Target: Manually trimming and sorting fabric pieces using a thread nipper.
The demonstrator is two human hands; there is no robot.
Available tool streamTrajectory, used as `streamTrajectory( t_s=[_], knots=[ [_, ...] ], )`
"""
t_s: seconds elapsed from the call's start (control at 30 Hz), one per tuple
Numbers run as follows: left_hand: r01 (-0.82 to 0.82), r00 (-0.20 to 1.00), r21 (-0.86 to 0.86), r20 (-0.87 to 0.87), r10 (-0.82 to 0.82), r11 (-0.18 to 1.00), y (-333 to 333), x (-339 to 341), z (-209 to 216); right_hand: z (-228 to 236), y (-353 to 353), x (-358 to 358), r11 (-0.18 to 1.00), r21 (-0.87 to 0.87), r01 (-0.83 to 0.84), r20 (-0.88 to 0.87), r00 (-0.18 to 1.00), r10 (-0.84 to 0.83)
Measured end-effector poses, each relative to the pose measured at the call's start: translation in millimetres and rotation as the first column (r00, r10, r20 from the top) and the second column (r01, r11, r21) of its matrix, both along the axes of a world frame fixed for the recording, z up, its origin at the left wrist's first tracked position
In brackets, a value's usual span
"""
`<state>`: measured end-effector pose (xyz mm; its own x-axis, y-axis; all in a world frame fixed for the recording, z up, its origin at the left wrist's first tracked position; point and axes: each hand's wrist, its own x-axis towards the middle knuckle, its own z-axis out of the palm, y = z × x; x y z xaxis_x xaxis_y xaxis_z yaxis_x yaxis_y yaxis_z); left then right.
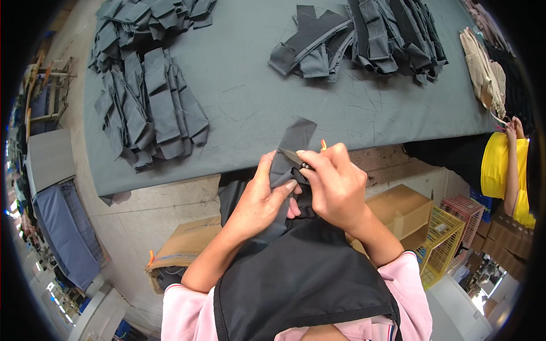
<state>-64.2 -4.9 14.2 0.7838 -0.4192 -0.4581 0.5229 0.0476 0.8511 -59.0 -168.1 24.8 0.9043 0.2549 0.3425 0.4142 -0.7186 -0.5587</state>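
In front of my apron, at the near edge of the table, my left hand [257, 200] pinches a dark grey fabric strip [297, 134] between thumb and fingers. The upper end of the strip sticks up past the fingers, and its lower part hangs toward my lap. My right hand [336, 184] is closed around small thread snips [293, 157], mostly hidden by the fingers. Their blade lies against the strip close to my left fingertips. A bit of orange [323, 145] shows above the right knuckles.
Grey-green cloth covers the table [239, 108], with loose threads on it. Piles of grey fabric pieces lie at left [151, 111] and far right [392, 40]. Cardboard boxes [401, 210] and a yellow crate [441, 236] stand below. A person in yellow [493, 167] works at right.
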Motion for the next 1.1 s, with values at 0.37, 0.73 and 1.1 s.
streamTrajectory(
  t_s=[0.37, 0.73, 1.1],
  knots=[
    [0.016, 0.997, -0.053, -0.070, -0.020, 0.998, 0, 3, -4, -4, 0, 3, 0.970, 0.225, 0.091, -0.143, 0.988, -0.060],
    [-0.121, 0.958, -0.262, -0.283, 0.043, 0.957, 7, 11, -15, 2, -2, -4, 0.830, 0.535, 0.158, -0.365, 0.929, 0.059],
    [-0.037, 0.988, -0.351, -0.151, -0.017, 0.936, 17, 14, -15, -12, 16, 2, 0.642, 0.659, 0.392, -0.585, 0.803, 0.112]
  ],
)
